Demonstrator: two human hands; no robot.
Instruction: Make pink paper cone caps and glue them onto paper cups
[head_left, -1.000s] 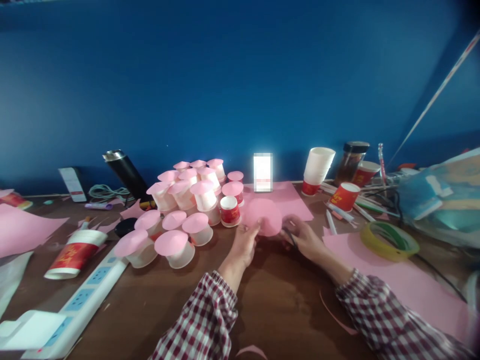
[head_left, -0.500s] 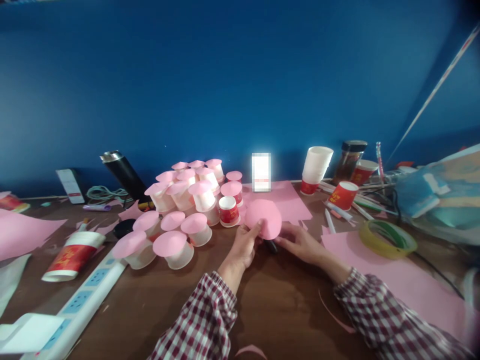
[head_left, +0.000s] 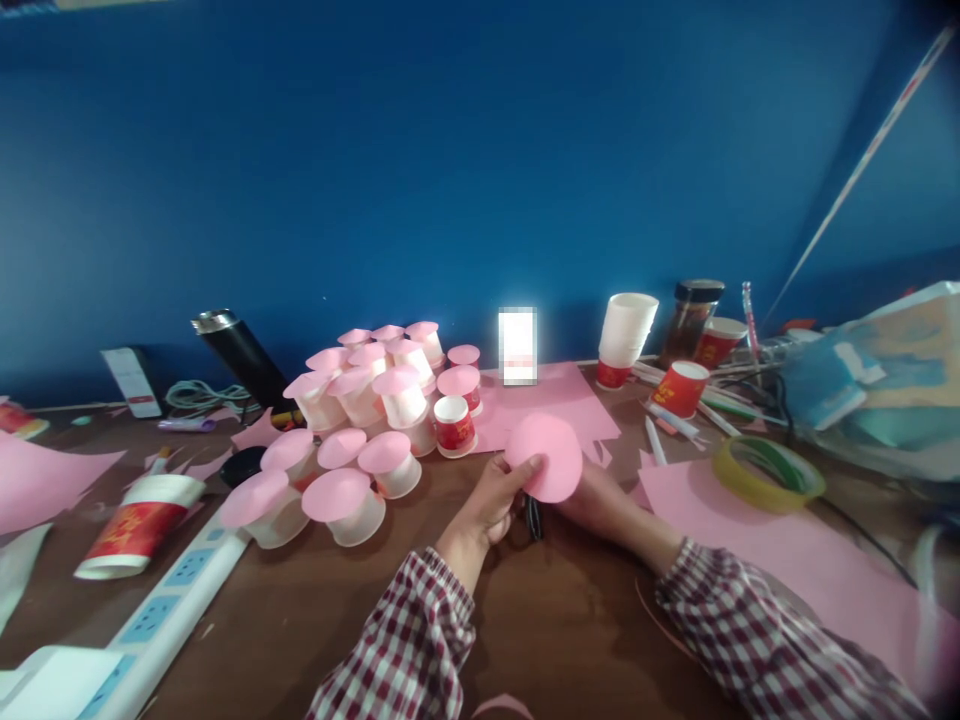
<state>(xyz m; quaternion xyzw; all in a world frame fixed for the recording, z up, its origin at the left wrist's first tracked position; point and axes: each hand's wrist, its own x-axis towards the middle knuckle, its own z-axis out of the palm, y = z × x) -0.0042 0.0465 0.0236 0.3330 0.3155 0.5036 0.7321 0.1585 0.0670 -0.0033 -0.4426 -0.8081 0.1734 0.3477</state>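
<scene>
Both hands grip one pink paper disc point(head_left: 545, 457): left hand point(head_left: 496, 497) pinches its near-left edge, right hand point(head_left: 600, 500) supports behind (fingers hidden), keeping it upright.

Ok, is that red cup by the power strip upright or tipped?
Tipped: the red cup lies on its side on the table, beside the power strip.

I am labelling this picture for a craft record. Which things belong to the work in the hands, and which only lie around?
In the work:
left hand holding the pink paper circle
right hand behind the circle
pink-topped cups
pink paper sheet

Lying about:
black flask
power strip
tape roll
jar
pens
</scene>
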